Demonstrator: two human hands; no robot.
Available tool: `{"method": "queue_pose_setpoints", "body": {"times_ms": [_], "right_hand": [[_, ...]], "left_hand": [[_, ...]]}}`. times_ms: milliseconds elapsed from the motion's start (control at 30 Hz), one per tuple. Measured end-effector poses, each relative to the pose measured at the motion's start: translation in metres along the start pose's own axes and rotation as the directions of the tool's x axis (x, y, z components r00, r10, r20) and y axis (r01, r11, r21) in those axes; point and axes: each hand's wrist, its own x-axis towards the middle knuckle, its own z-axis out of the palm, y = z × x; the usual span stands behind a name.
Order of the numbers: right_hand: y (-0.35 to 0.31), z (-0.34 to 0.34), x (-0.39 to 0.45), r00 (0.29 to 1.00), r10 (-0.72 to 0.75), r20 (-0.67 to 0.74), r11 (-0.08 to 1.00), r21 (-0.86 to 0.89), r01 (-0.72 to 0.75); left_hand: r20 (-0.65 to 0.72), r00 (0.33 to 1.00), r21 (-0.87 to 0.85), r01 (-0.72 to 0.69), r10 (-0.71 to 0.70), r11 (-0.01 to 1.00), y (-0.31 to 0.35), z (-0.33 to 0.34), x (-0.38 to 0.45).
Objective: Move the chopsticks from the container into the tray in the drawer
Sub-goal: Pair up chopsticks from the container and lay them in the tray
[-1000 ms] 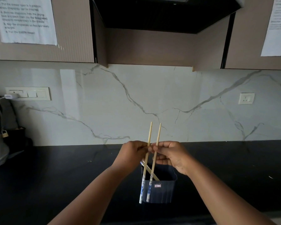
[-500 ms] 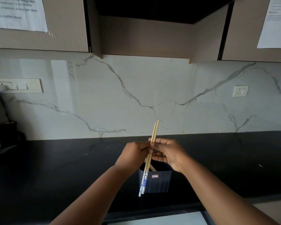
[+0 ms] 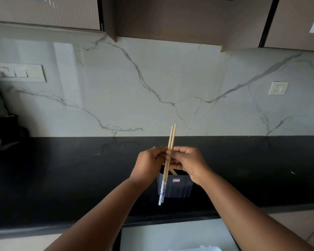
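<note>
Two wooden chopsticks (image 3: 171,137) with blue-and-white patterned lower ends are held nearly upright, side by side and touching. My left hand (image 3: 147,164) and my right hand (image 3: 188,163) both pinch them at mid-length, above a dark blue ribbed container (image 3: 178,188) on the black counter (image 3: 71,174). Another chopstick (image 3: 172,171) leans inside the container. The open drawer (image 3: 170,236) shows at the bottom edge, with a white tray corner (image 3: 196,248) barely visible.
A marble backsplash rises behind the counter with a switch panel (image 3: 18,73) at left and a socket (image 3: 278,88) at right. A dark bag (image 3: 0,131) sits at the far left of the counter. Wall cabinets hang overhead.
The two chopsticks, held apart a second ago, have been brought together into a pair. The view has tilted down, revealing the open drawer below the counter.
</note>
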Motion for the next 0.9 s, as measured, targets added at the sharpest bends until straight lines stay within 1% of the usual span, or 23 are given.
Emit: {"method": "queue_pose_setpoints", "body": {"times_ms": [67,100,133,200,267,333,367,400,467,500,533,600,633,667,800,900], "right_hand": [[0.005,-0.002,0.002,0.999,-0.045,-0.019,0.993,-0.113,0.042],[0.009,-0.005,0.002,0.998,-0.058,-0.031,0.979,-0.196,0.050],[0.014,-0.009,0.002,0.998,-0.058,-0.039,0.961,-0.273,0.045],[0.030,-0.022,0.000,1.000,-0.022,-0.017,0.930,-0.367,0.014],[0.048,-0.034,-0.007,0.997,0.055,0.059,0.902,-0.431,-0.025],[0.068,-0.042,-0.018,0.980,0.147,0.138,0.866,-0.496,-0.060],[0.079,-0.045,-0.024,0.967,0.188,0.171,0.840,-0.539,-0.068],[0.089,-0.048,-0.029,0.952,0.227,0.207,0.799,-0.598,-0.060],[0.111,-0.053,-0.039,0.910,0.294,0.293,0.663,-0.748,0.027],[0.125,-0.055,-0.046,0.887,0.318,0.335,0.577,-0.810,0.099],[0.142,-0.057,-0.054,0.864,0.339,0.373,0.495,-0.851,0.174],[0.178,-0.059,-0.071,0.816,0.357,0.455,0.333,-0.878,0.344],[0.196,-0.060,-0.080,0.785,0.370,0.496,0.268,-0.866,0.421],[0.211,-0.061,-0.088,0.762,0.382,0.523,0.231,-0.852,0.469],[0.248,-0.069,-0.106,0.701,0.407,0.585,0.195,-0.806,0.560],[0.262,-0.072,-0.109,0.688,0.401,0.605,0.183,-0.788,0.587]], "left_hand": [[0.021,0.998,-0.115,0.059,-0.057,0.992,-0.003,0.001,-0.001],[0.018,0.997,-0.133,0.074,-0.072,0.988,-0.007,0.002,-0.002],[0.000,0.997,-0.099,0.075,-0.076,0.992,-0.013,0.000,-0.003],[-0.043,0.996,0.077,0.080,-0.077,0.994,-0.034,-0.004,-0.008],[-0.033,0.995,0.283,0.103,-0.098,0.954,-0.063,-0.009,-0.017],[0.053,0.987,0.464,0.111,-0.152,0.879,-0.099,-0.011,-0.028],[0.108,0.972,0.548,0.117,-0.208,0.828,-0.117,-0.009,-0.035],[0.150,0.944,0.624,0.141,-0.295,0.769,-0.132,-0.006,-0.044],[0.149,0.876,0.731,0.214,-0.458,0.648,-0.156,0.003,-0.063],[0.140,0.858,0.776,0.215,-0.494,0.592,-0.166,0.007,-0.071],[0.134,0.856,0.816,0.191,-0.499,0.546,-0.173,0.012,-0.079],[0.121,0.884,0.861,0.133,-0.451,0.491,-0.180,0.014,-0.086],[0.127,0.890,0.870,0.112,-0.438,0.480,-0.183,0.015,-0.085],[0.141,0.889,0.876,0.092,-0.435,0.473,-0.184,0.014,-0.082],[0.155,0.889,0.881,0.073,-0.431,0.467,-0.188,0.011,-0.082],[0.150,0.895,0.870,0.082,-0.420,0.485,-0.187,0.009,-0.082]]}}
